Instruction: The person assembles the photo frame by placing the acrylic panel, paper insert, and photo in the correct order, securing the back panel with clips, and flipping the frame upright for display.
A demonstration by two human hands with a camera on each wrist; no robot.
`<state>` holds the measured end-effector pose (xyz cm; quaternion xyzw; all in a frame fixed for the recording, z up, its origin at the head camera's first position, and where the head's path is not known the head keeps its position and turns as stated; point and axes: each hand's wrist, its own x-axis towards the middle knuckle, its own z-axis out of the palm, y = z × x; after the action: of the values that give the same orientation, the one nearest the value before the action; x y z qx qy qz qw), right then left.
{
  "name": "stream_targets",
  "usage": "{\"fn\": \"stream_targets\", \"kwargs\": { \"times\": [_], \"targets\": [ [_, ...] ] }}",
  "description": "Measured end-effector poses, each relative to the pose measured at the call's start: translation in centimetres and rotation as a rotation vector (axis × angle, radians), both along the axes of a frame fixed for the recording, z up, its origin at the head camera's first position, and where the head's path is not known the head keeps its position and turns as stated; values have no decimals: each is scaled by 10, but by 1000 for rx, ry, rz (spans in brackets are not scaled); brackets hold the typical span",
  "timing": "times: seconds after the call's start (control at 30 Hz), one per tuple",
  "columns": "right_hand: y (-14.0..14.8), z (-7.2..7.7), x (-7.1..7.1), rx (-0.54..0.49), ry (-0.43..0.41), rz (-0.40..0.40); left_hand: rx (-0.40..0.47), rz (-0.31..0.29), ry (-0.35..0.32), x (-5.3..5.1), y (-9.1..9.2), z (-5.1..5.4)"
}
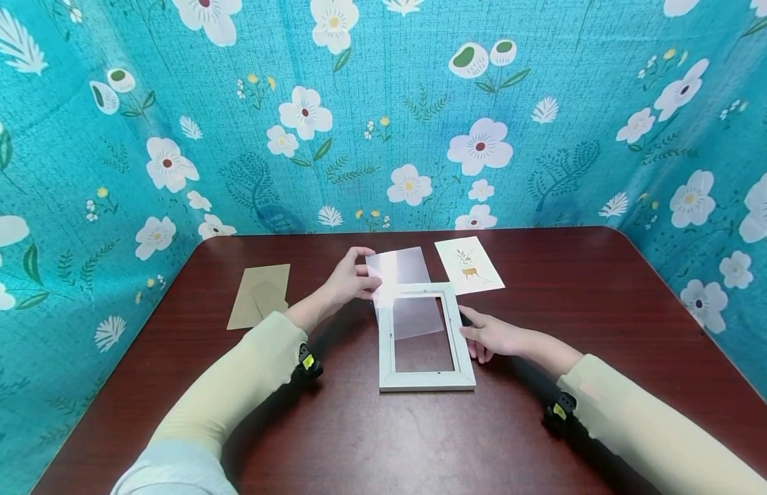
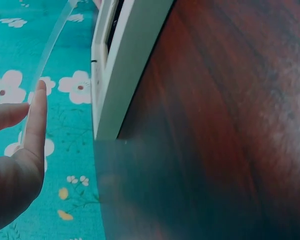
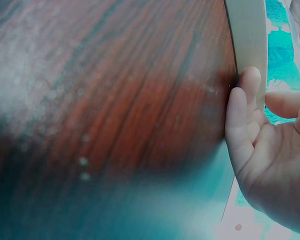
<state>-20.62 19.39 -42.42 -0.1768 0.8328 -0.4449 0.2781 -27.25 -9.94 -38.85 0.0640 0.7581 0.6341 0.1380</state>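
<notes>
My left hand (image 1: 352, 276) pinches a clear plastic sheet (image 1: 411, 265) at its left edge between thumb and fingers. In the left wrist view, the sheet (image 2: 52, 47) shows nearly edge-on, held apart from the frame. It overlaps the upper part of a white picture frame (image 1: 427, 380), which lies on the table with its opening bare of any backing and small dark tabs around the inner ledge. At the frame's right side, my right hand (image 1: 495, 335) holds the edge. The right wrist view shows fingers (image 3: 237, 117) against the outer side and the thumb by the upper edge.
A brown backing board (image 1: 260, 292) with a stand flap lies on the left of the dark red wooden table (image 1: 420, 440). Behind the frame, to the right, is a white card (image 1: 469, 265) with a potted-plant print. A turquoise floral curtain (image 1: 371, 137) surrounds the back and sides.
</notes>
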Motion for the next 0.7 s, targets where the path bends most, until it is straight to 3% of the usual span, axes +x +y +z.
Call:
{"fn": "stream_targets", "kwargs": {
  "times": [0.47,0.7],
  "targets": [
    [-2,3,2,-7,-15,-7,-42,-134,-8,9,21,-16],
    [-2,3,2,-11,-15,-9,-31,-164,-14,11,23,-19]
  ]
}}
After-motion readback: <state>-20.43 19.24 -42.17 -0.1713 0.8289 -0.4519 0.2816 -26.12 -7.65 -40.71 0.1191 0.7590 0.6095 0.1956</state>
